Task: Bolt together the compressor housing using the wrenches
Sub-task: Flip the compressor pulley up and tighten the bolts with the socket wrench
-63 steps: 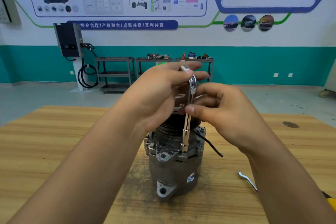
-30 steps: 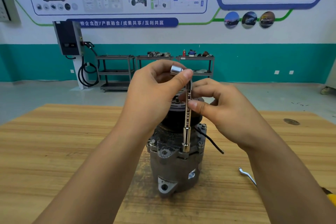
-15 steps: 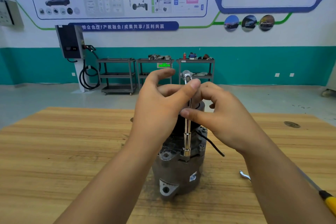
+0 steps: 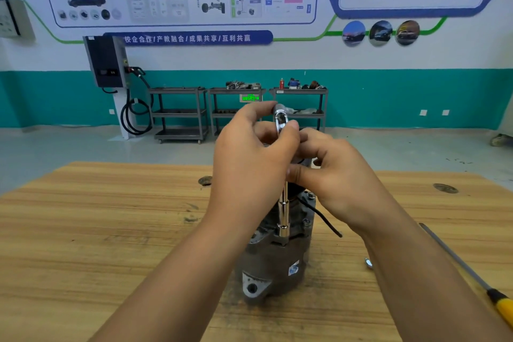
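Note:
A grey metal compressor housing (image 4: 273, 266) stands upright on the wooden table (image 4: 97, 230), its black pulley end mostly hidden behind my hands. A chrome socket wrench (image 4: 283, 219) stands vertically with its lower socket seated on a bolt at the housing's front flange. My left hand (image 4: 249, 164) grips the wrench's upper end, thumb pressed by the chrome head. My right hand (image 4: 338, 175) pinches the shaft just below, thumb and fingers around it. A black wire (image 4: 326, 221) trails from the housing to the right.
A screwdriver with a yellow handle (image 4: 472, 277) lies at the table's right edge. The tip of another wrench (image 4: 368, 263) shows beside my right forearm. Two dark round marks (image 4: 445, 188) sit on the tabletop. Shelving carts stand by the far teal wall.
The wrench's top head has turned between my fingers, from pointing left to facing me. My left hand regripped at the top; the socket stayed on the same bolt.

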`<state>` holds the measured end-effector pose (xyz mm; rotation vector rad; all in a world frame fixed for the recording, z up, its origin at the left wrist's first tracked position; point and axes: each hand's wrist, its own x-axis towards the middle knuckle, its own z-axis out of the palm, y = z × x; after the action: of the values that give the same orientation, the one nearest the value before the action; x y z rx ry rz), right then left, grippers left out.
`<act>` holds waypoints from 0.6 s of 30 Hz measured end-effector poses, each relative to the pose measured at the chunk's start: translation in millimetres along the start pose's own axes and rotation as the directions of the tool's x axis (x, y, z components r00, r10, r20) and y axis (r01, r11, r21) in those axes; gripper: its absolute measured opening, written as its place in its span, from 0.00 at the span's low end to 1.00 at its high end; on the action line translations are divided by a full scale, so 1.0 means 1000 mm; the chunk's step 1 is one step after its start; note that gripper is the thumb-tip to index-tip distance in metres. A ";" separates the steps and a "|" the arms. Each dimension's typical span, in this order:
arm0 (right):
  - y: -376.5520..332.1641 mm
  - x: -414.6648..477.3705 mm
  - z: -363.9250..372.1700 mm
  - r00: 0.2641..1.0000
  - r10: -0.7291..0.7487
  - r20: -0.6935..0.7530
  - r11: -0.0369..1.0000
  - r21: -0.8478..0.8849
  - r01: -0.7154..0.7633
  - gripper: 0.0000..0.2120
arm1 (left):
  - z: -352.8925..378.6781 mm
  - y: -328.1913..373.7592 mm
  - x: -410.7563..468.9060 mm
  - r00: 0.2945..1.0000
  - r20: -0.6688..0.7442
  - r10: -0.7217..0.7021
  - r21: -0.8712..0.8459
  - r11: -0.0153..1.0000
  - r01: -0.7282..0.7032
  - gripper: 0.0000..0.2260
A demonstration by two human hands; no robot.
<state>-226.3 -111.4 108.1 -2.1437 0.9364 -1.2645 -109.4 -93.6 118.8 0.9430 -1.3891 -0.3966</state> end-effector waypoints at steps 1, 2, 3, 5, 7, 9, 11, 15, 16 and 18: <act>0.000 0.000 0.000 1.000 -0.009 -0.014 1.000 -0.011 0.009 0.05 | 0.000 0.001 0.002 1.000 -0.015 -0.001 0.015 1.000 0.001 0.15; 0.000 0.000 0.000 1.000 -0.011 -0.024 1.000 -0.015 0.011 0.05 | 0.000 0.001 0.004 1.000 -0.028 -0.007 0.021 1.000 0.007 0.16; 0.001 0.000 -0.001 1.000 -0.006 -0.027 1.000 -0.028 0.005 0.05 | -0.001 0.001 0.006 0.999 -0.032 -0.012 0.021 1.000 0.013 0.17; 0.002 0.000 -0.001 1.000 0.007 -0.027 0.998 -0.065 -0.009 0.06 | -0.004 0.000 0.010 1.000 -0.001 0.007 0.044 0.999 -0.007 0.15; 0.003 0.000 -0.001 0.999 0.013 -0.032 0.998 -0.068 -0.015 0.06 | -0.008 0.001 0.015 0.996 0.082 0.043 0.074 0.996 -0.049 0.11; 0.003 0.000 -0.001 0.999 0.016 -0.052 0.998 -0.062 -0.019 0.05 | -0.013 0.001 0.022 0.977 0.203 0.066 0.093 0.992 -0.086 0.10; 0.004 -0.001 -0.001 0.998 0.006 -0.070 0.998 -0.054 -0.010 0.09 | -0.018 0.000 0.029 0.937 0.341 0.076 0.084 0.990 -0.111 0.10; 0.000 -0.002 0.003 0.999 -0.052 0.004 0.998 0.028 0.051 0.04 | -0.027 0.001 0.034 0.844 0.524 0.115 -0.048 0.993 -0.105 0.10; 0.000 -0.002 0.004 0.998 -0.064 0.012 0.998 0.017 0.064 0.06 | -0.029 0.001 0.034 0.828 0.549 0.116 -0.099 0.992 -0.073 0.11; 0.000 -0.001 0.006 0.997 -0.079 0.009 0.996 -0.031 0.080 0.06 | -0.033 0.000 0.036 0.805 0.582 0.118 -0.193 0.981 -0.004 0.12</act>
<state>-221.4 -110.3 104.2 -2.2283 0.8809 -1.2864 -71.3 -109.0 145.2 0.6350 -1.9076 -0.8071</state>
